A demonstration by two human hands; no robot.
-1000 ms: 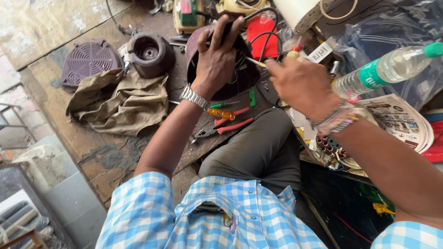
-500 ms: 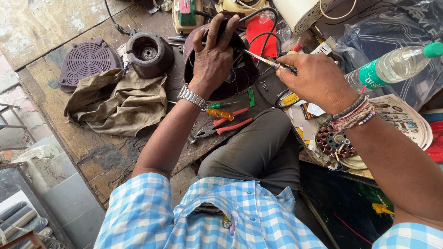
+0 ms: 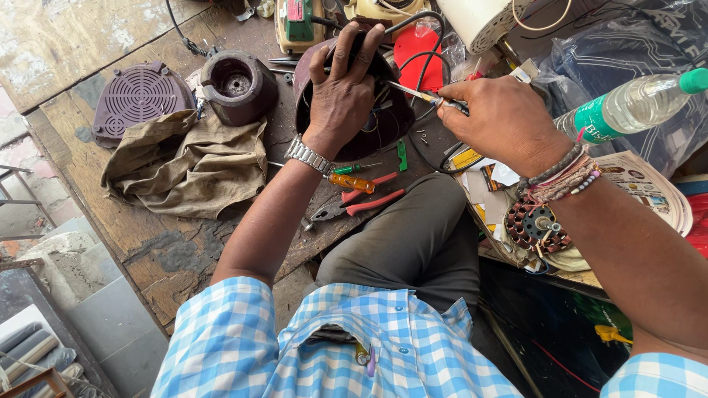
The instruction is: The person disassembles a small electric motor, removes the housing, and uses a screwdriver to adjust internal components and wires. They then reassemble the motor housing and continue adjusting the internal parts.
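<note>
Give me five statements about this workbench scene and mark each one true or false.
1. The left hand grips the dark round housing from above. True.
2. The right hand holds a thin screwdriver pointed into the housing. True.
3. The red-handled pliers are in the right hand. False: they lie on the bench.
4. The plastic bottle has a red cap. False: green.
5. A khaki cloth lies beside the round grille. True.

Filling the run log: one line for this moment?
left hand: grips maroon housing | right hand: holds screwdriver, tip in housing | pliers: on bench
</note>
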